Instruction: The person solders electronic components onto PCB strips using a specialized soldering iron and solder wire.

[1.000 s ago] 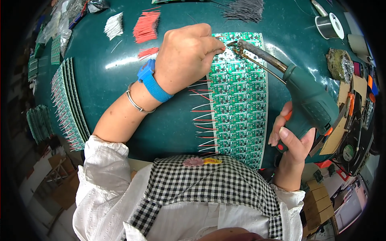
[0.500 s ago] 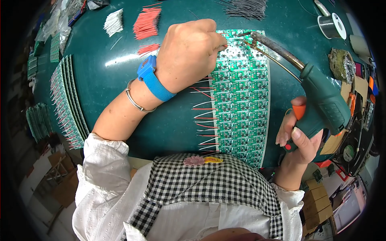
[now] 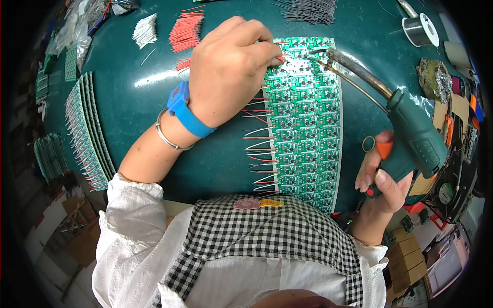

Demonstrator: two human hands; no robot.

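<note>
A panel of green circuit boards (image 3: 306, 133) lies in front of me, with red and white wires (image 3: 259, 145) sticking out along its left edge. My left hand (image 3: 226, 69) is closed in a pinch over the panel's far left corner, and the red end of a wire (image 3: 280, 58) shows at its fingertips. In my right hand (image 3: 390, 187) is a green soldering gun (image 3: 417, 131) with an orange trigger. Its dark tip and thin brass-coloured feed tube hover over the far right part of the panel, apart from my left fingertips.
Piles of red wires (image 3: 186, 32), white wires (image 3: 145, 31) and black wires (image 3: 309, 11) lie at the back. At the far right stand a solder spool (image 3: 421, 31) and a foil-lined lump (image 3: 435, 81). Several wired panels (image 3: 92, 128) are stacked on edge at left.
My left hand has shifted slightly left, its fingers still pinched at the panel's corner. The soldering gun's tip has moved a little right and nearer to me, away from those fingers.
</note>
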